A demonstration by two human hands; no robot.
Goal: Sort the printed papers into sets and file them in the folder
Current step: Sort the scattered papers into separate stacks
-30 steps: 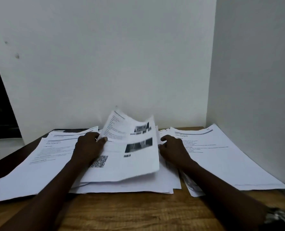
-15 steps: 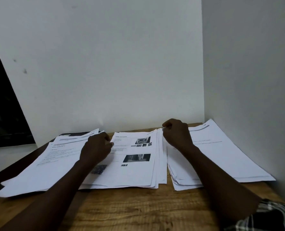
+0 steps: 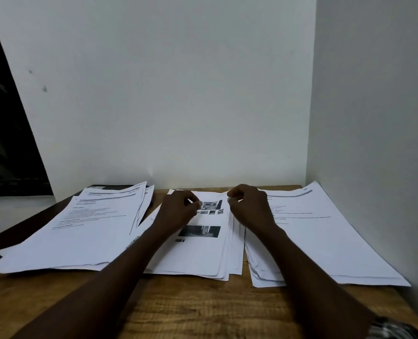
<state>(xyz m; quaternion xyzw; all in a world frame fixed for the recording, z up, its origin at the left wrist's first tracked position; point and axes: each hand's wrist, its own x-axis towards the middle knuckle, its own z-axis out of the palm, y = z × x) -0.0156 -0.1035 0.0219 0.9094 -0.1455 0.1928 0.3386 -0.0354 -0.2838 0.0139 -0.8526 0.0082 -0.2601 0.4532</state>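
Three piles of printed papers lie on the wooden desk [image 3: 203,309]. The left pile [image 3: 85,231] carries text pages. On the top sheet of the middle pile [image 3: 203,255] are dark photos. The right pile [image 3: 325,241] shows text lines. My left hand [image 3: 178,211] sits with curled fingers on the upper left of the middle pile's top sheet; whether it pinches the sheet is unclear. My right hand [image 3: 250,206] has its curled fingers at the pile's top right corner and pinches the sheet edges there. A dark folder [image 3: 110,186] peeks out behind the left pile.
A white wall stands right behind the desk, and a side wall [image 3: 374,118] runs close along the right pile. A dark window [image 3: 4,143] is at the far left. The left pile overhangs the desk's dark left edge [image 3: 17,228].
The lifted top sheet has been laid flat on the middle pile. Both hands moved up to the pile's far edge, the left from the sheet's left side, the right to the top right corner.
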